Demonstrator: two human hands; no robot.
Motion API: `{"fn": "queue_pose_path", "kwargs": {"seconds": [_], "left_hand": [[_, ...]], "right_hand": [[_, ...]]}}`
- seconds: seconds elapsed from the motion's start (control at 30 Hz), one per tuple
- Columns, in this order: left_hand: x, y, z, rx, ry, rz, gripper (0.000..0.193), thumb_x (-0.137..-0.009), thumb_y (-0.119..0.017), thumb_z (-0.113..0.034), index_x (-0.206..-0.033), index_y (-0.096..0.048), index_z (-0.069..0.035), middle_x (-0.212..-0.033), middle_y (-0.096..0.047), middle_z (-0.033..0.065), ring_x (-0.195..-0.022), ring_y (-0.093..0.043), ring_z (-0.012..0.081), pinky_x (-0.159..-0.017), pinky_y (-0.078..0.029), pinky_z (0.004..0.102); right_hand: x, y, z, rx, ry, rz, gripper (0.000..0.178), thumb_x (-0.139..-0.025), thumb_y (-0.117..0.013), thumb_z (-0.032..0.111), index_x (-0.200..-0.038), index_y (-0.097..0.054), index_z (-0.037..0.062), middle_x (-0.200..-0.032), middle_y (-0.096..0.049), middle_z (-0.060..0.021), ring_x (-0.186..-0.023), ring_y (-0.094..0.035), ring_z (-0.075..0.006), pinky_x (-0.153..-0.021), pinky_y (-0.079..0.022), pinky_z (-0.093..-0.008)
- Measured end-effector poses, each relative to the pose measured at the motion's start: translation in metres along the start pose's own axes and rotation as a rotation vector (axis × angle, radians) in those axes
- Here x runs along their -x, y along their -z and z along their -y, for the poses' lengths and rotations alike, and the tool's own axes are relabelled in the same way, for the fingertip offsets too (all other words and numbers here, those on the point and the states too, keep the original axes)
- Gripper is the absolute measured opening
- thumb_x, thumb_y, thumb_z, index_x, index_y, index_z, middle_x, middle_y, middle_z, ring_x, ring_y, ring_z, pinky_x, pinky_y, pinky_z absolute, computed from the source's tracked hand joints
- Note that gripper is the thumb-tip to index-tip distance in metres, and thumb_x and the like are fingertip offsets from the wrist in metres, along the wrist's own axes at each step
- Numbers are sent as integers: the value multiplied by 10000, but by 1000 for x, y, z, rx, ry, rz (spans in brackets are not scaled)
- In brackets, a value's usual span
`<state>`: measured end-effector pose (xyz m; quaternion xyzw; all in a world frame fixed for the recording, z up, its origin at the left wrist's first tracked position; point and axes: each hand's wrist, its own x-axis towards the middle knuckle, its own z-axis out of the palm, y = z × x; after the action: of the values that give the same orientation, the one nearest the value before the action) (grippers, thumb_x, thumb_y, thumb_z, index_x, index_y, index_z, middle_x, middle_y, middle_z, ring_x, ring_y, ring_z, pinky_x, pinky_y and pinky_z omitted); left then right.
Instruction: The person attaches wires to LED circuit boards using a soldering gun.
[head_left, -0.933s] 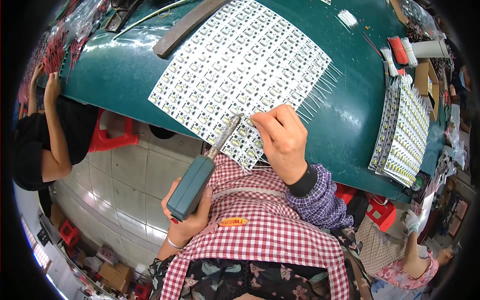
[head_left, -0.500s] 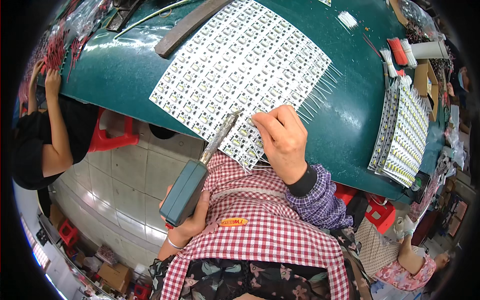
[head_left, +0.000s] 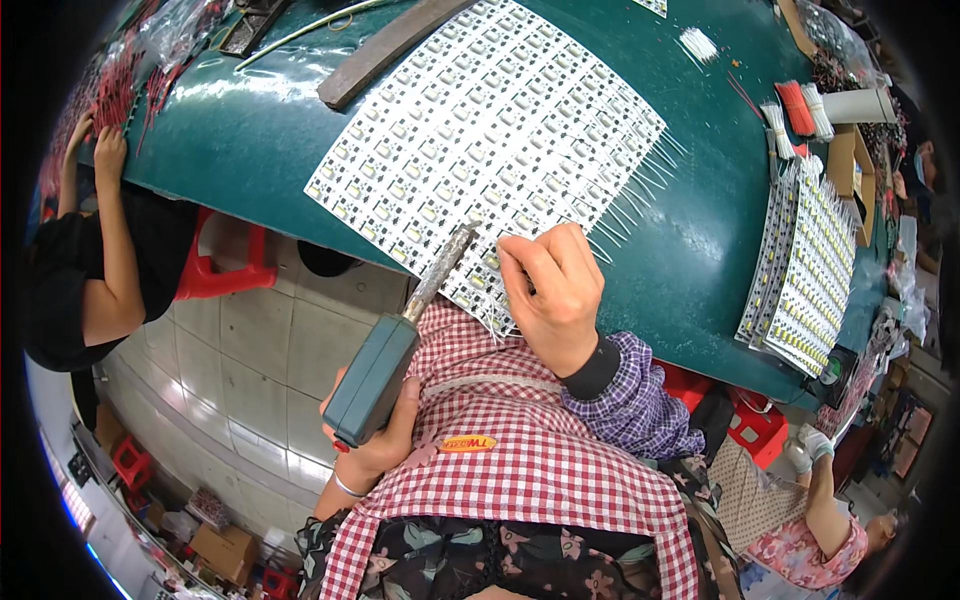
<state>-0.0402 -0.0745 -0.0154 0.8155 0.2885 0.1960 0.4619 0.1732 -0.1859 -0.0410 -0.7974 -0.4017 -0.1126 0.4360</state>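
Note:
My left hand (head_left: 388, 440) is wrapped round a dark green soldering gun (head_left: 372, 382). Its long, crusted metal barrel points up and away, with the tip over the near part of a white circuit board panel (head_left: 455, 155). Rows of small yellowish components cover the panel. Just right of the tip, my right hand (head_left: 560, 295) is closed in a pinch, low over the board; whatever lies between thumb and forefinger is too small to make out. Thin white wires (head_left: 625, 200) stick out from the panel's right side, and a few wire ends show at its near corner.
A dark flat bar (head_left: 385, 55) lies along the panel's far left edge. On the right of the green table (head_left: 690, 300) stand stacked finished-looking panels (head_left: 815, 270), red wire bundles (head_left: 795, 105) and a cardboard box (head_left: 850, 175). Another person's hands (head_left: 108, 150) are at the far left.
My right hand has shifted slightly left and down. The panel sits a little further right, and fewer loose wires show at its near corner. The soldering gun has barely moved.

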Motion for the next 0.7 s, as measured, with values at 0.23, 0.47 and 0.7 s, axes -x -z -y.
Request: {"fn": "queue_pose_path", "kwargs": {"seconds": [0.23, 0.47, 0.7], "left_hand": [[4, 0, 3, 44, 73, 23, 243, -748, -765, 11, -975, -699, 66, -893, -691, 168, -705, -688, 224, -607, -535, 294], [-2, 1, -2, 1, 53, 75, 234, -743, -766, 4, -960, -694, 54, -879, -678, 167, -678, -676, 253, -592, -524, 307], [9, 1, 10, 27, 130, 80, 230, -763, -757, -16, -973, -689, 50, -863, -670, 158, -674, -667, 252, -592, -520, 309]], "right_hand": [[2, -4, -1, 27, 17, -2, 220, -711, -729, -71, -874, -631, 40, -730, -427, -72, -661, -496, -251, -577, -412, -367], [2, -4, -2, 33, 29, -2, 221, -712, -730, -66, -883, -632, 34, -731, -437, -71, -666, -504, -252, -589, -416, -367], [2, -6, -2, 43, 37, -7, 217, -709, -728, -64, -869, -626, 41, -731, -439, -69, -670, -504, -252, -594, -412, -366]]}}
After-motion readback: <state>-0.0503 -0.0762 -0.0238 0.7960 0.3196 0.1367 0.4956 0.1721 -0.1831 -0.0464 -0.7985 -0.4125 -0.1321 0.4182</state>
